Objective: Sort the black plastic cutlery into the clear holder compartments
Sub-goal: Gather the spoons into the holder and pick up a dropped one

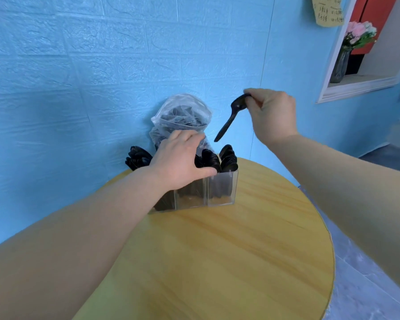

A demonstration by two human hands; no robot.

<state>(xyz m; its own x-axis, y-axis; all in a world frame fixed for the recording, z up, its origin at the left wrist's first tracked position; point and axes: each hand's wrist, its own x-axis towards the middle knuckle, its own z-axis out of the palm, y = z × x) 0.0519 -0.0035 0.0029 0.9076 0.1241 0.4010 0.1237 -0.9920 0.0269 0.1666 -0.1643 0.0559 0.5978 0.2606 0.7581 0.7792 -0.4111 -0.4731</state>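
Head view: a person's right hand pinches a black plastic spoon by its bowl end, fingers curled round it, so that the handle hangs down and to the left, its tip in the air above the right-hand compartment of the clear holder. The left hand rests over the holder's top, fingers spread and fairly straight, thumb lying along the near rim (steadying it, by the look of things). Spoon bowls already stand up from the middle and right compartments, and more black cutlery shows above the left one; which kind cannot be told. Behind the holder, against the blue wall, a clear plastic bag holds further dark pieces. All sits at the far edge of a round wooden table. The spoon looks light, thin and smooth, likely stiff enough to drop in handle-first; holding it at the bowl leaves the handle free to slide down among the others.
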